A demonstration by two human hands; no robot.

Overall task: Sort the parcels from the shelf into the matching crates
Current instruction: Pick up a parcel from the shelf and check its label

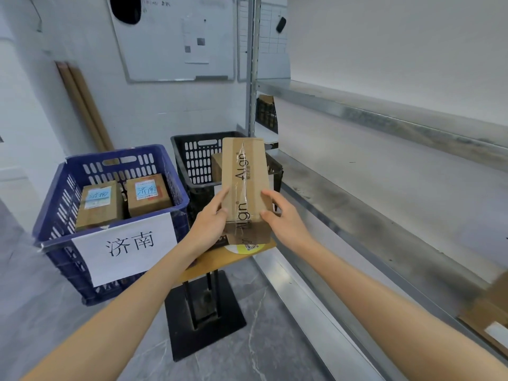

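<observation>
I hold a long brown cardboard parcel [246, 185], taped and printed "Align", upright in front of me with both hands. My left hand [210, 220] grips its lower left edge and my right hand [283, 218] grips its lower right edge. Its address label is not visible. To the left stands a blue crate [165, 158] with a white paper sign and two labelled parcels [99, 207] [148, 194] inside. Behind the held parcel is a black crate [189, 149] with another brown parcel [216, 163] partly hidden in it.
A metal shelf rack [384, 166] runs along the right; one parcel [492, 312] lies on its lower board at the far right edge. The black crate rests on a small wooden stand [220, 259] with a black base. Whiteboards hang on the back wall.
</observation>
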